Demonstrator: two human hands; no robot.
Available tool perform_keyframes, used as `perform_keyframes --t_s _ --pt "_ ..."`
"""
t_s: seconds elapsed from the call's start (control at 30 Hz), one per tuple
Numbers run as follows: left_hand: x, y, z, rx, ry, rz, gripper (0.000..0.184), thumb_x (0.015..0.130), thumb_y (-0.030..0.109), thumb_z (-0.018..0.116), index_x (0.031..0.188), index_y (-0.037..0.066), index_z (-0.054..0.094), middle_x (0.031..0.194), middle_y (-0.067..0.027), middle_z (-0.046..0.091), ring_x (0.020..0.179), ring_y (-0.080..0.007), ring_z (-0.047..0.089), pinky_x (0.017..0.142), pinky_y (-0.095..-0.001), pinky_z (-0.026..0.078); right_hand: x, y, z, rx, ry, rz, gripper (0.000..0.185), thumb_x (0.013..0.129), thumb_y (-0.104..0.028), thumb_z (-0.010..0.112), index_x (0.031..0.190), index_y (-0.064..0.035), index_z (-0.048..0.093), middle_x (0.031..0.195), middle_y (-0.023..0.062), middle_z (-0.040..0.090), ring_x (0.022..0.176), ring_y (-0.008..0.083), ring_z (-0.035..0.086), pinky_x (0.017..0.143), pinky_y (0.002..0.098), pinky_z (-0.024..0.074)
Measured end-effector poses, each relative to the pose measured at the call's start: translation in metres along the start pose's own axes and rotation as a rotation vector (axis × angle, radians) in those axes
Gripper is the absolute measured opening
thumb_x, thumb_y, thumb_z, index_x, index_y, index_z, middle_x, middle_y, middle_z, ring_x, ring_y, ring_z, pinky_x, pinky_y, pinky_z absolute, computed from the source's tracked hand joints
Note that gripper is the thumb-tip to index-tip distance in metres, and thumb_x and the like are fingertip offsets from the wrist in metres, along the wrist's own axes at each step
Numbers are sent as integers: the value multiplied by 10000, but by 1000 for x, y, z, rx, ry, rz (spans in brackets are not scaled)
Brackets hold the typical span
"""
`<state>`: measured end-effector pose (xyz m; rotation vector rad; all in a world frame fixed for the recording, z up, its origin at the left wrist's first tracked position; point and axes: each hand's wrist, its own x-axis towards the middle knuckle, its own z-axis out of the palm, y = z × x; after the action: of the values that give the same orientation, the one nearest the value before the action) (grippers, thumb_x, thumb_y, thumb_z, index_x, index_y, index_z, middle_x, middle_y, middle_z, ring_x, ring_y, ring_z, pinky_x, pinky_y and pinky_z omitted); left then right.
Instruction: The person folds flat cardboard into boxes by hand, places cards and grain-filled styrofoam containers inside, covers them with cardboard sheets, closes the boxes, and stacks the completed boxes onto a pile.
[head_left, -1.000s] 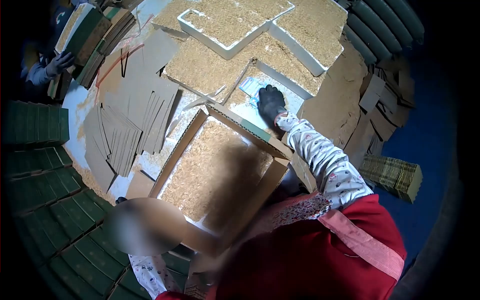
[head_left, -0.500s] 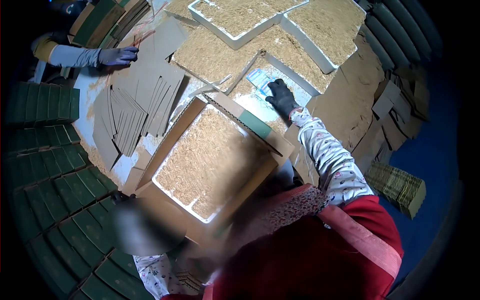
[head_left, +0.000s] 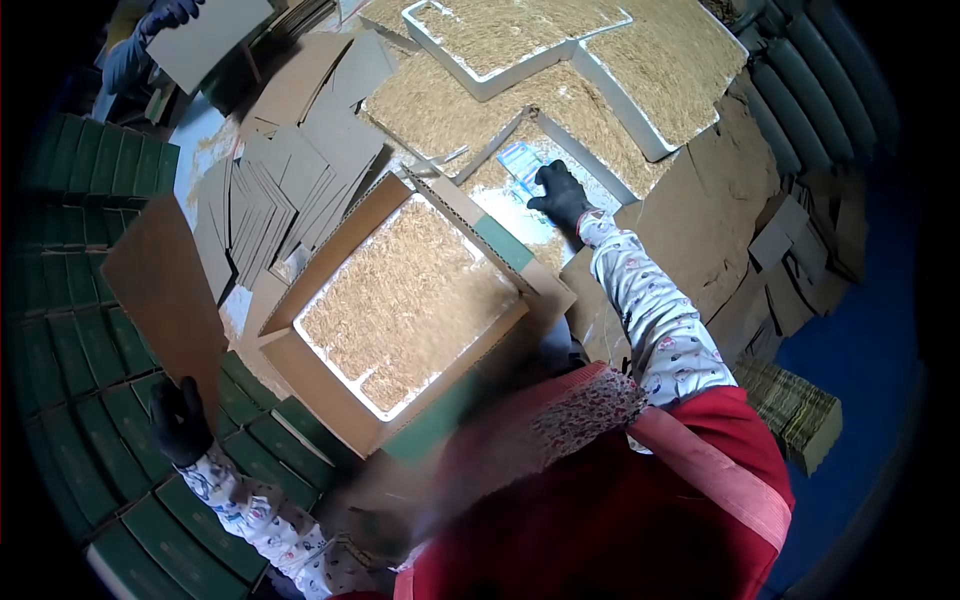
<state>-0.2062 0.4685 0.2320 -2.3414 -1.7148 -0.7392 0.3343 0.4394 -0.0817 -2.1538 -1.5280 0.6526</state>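
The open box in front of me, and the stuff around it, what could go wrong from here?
The cardboard is held near one end by your left hand, so it might swing and slip.

The shavings in the box are loose and reach about the tray's rim, so a bump could spill some.

The blue-and-white packets by your right hand lie near loose flakes, which may stick to them.

Wide-angle curvature, black corners, blurring low centre.

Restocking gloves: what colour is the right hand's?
The right glove is black, seen in the head view.
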Motion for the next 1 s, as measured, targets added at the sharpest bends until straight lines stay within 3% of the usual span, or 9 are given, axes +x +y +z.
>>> perform_keyframes --t_s 0.13,0.3,0.4,0.53,0.6,0.7,0.77,0.87,1.0 --pt "-17 116 22 232 -168 791 224 691 145 617 910 110 589 831 -49 595 733 -198 588 588 -338 459 5 18 3 35 -36 -69 380 626 -238 710 940 -76 570 992 148 490 913 332 524 790 404 439" --pt "-60 159 99 184 -1103 756 220 783 130 496 987 121 576 908 -77 601 714 -232 622 585 -355 499 10 32 24 16 94 -208 218 673 -174 657 846 -64 585 930 155 514 854 353 540 759 411 445" --pt "-63 148 94 -134 -1023 609 267 770 164 548 1031 114 577 908 -89 596 737 -246 624 626 -360 507 7 -8 26 199 274 112 161 724 -168 631 817 -49 576 778 168 571 756 335 570 703 422 451" --pt "-62 127 71 142 -606 442 619 687 244 692 1238 91 456 1230 -231 443 1078 -409 473 887 -485 409 -47 -184 -97 649 394 -575 146 722 -38 602 852 -17 538 810 92 582 668 156 556 588 294 452" --pt "-65 133 73 319 -999 251 704 740 223 630 1349 93 300 1327 -325 304 1156 -474 396 950 -491 367 -68 -236 -107 402 338 -1117 155 674 5 577 814 -44 529 904 152 566 747 288 586 608 363 481" --pt "-85 126 110 459 -1119 191 586 844 220 449 1371 80 234 1362 -328 241 1170 -464 402 993 -483 332 -77 -252 -63 -497 -477 -1067 161 735 -92 551 880 -23 565 943 155 562 892 321 577 698 416 495" --pt "-84 122 108 469 -1017 283 710 744 213 603 1345 67 253 1311 -332 307 1146 -432 435 937 -447 402 -85 -263 -64 -871 -607 -1076 235 778 -146 513 956 0 562 975 159 562 888 336 576 722 424 494" --pt "-60 115 77 319 -1198 467 527 699 342 647 1185 183 520 1230 -159 495 1112 -322 496 998 -495 309 -71 -250 -116 -172 -546 -1225 430 661 -23 605 1083 -76 546 1134 125 536 1009 321 524 903 412 413" --pt "-64 65 27 -97 -722 584 606 599 561 666 1122 266 580 1196 -7 550 1168 -287 451 1016 -614 102 -46 -212 -157 -86 -415 -1141 551 767 -305 640 1257 -123 464 1339 117 394 1240 272 371 1005 436 293"
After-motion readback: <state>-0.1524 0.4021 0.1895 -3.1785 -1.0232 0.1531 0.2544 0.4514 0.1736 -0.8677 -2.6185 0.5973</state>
